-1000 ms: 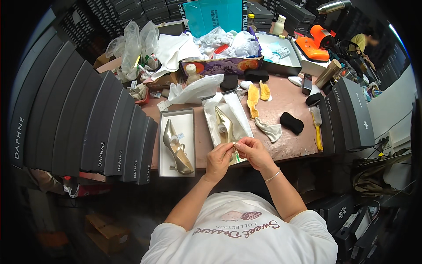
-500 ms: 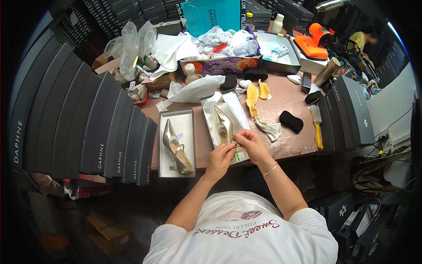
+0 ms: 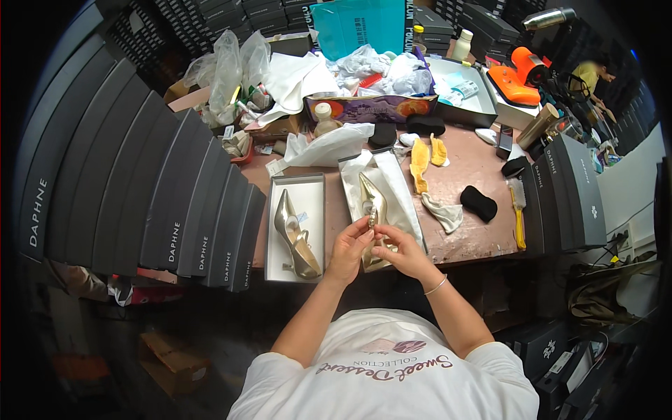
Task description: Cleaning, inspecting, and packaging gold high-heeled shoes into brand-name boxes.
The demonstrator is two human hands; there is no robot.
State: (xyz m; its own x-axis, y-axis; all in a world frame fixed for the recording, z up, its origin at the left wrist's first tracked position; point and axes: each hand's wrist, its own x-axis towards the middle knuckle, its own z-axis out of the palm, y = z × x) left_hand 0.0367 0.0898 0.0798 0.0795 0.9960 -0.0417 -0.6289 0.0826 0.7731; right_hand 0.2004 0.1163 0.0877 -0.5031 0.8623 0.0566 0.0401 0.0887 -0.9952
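Note:
A gold pointed-toe heeled shoe (image 3: 373,186) lies in an open box lined with white tissue (image 3: 400,199), in front of me. My left hand (image 3: 350,253) is closed, pinching the shoe's ankle strap, which stands up with a small shiny buckle (image 3: 372,220). Beside it my right hand (image 3: 404,253) has its thumb and forefinger apart, the forefinger tip at the strap. The heel end of this shoe is partly hidden beneath my hands. To the left, the matching gold shoe (image 3: 285,217) rests on its side in a white-lined open box (image 3: 313,187).
Stacked dark shoe boxes (image 3: 157,178) rise at the left, more boxes (image 3: 570,189) at the right. Yellow cloths (image 3: 419,164), a black pad (image 3: 479,203) and a yellow-handled brush (image 3: 519,213) lie right of the shoes. A carton of crumpled plastic (image 3: 371,107) stands behind. Far right, another person (image 3: 591,75).
The strap now stands raised above the shoe in my left fingers. My right thumb and forefinger, pinched together before, have parted. The whole view has shifted slightly.

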